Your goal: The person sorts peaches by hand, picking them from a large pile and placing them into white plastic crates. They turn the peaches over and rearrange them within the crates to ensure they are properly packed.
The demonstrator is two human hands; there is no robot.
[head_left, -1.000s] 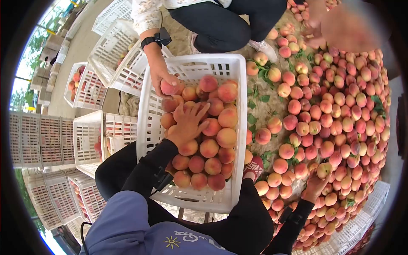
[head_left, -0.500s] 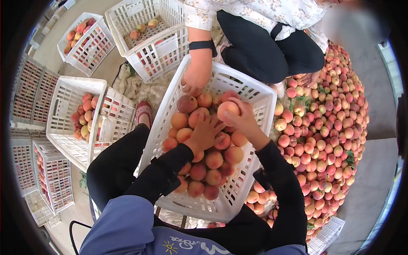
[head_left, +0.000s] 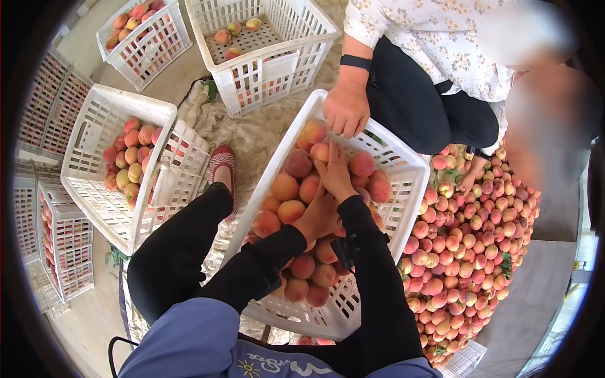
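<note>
A white plastic crate [head_left: 416, 217] full of peaches stands before me. My left hand [head_left: 318, 215] rests among the peaches in its middle, its fingers partly hidden by my right wrist and the fruit. Farther up the crate, my right hand [head_left: 336, 173] has its fingers against the right side of a peach [head_left: 319, 152] and appears to grip it. A larger reddish peach [head_left: 297, 163] lies to the left. At the far rim, another person's hand [head_left: 346, 108] hangs over the crate with its fingers pointing down.
On the right lies a large heap of peaches [head_left: 466, 252], where the other person's second hand [head_left: 467, 181] reaches in. White crates with peaches stand at left [head_left: 120, 217], far left [head_left: 145, 47] and behind [head_left: 265, 75]. My shoe [head_left: 222, 165] is beside the crate.
My view has shifted. My right hand has moved across to the left, in front of my left hand, with its peach lowered among the others. The other person's near hand has lifted towards the rim.
</note>
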